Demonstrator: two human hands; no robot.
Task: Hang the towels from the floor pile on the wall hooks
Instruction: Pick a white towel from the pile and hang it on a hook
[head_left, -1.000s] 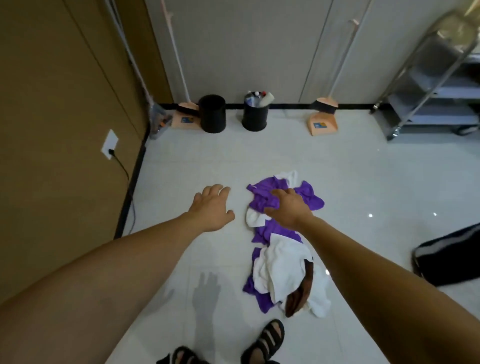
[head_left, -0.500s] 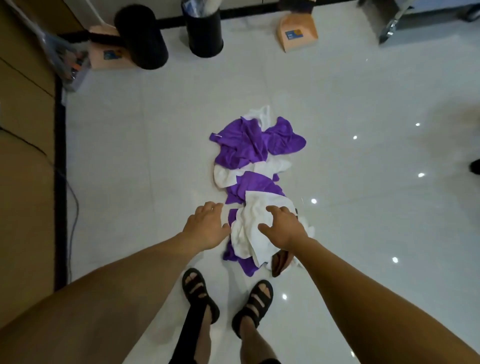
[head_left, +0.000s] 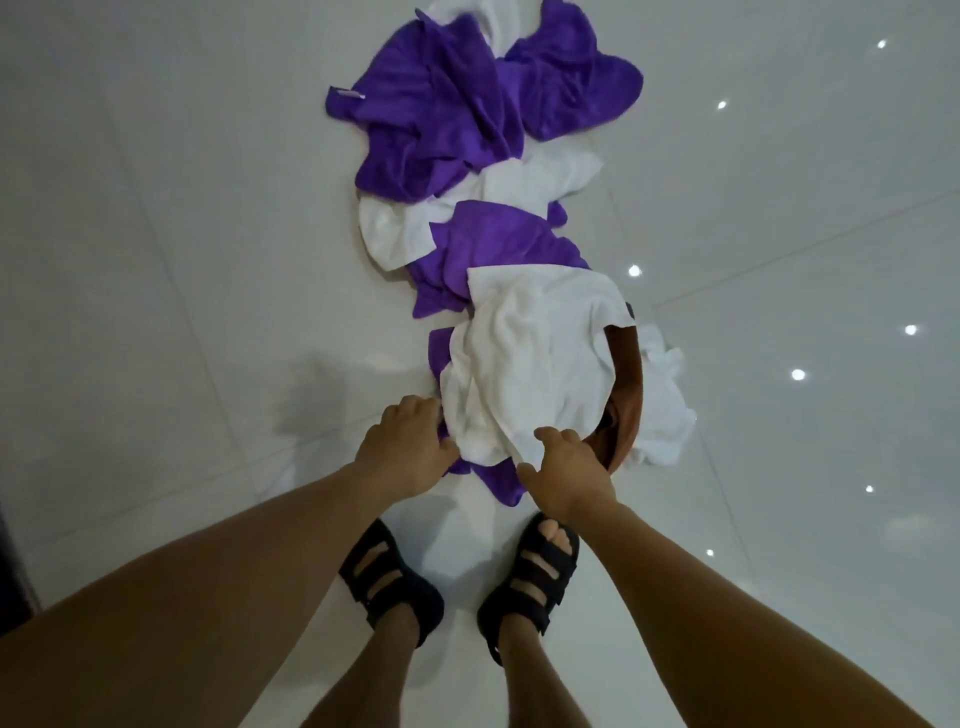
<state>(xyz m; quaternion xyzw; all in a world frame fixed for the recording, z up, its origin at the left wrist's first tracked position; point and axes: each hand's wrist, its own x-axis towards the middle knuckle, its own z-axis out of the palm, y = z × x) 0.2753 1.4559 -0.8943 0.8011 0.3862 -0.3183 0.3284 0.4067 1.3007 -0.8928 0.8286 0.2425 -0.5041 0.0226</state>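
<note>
Tile floor (head_left: 182, 234): left hand (head_left: 410, 452) and right hand (head_left: 569, 480) curl onto white towel (head_left: 530, 364) near edge; grasp unconfirmed.

Nothing legible: the tag (head_left: 347, 93) on the purple towel (head_left: 431, 104) is too small.

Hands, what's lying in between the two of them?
The near edge of the white towel lies between the left hand and right hand, with a purple towel peeking out beneath it. The head view shows this.
</note>
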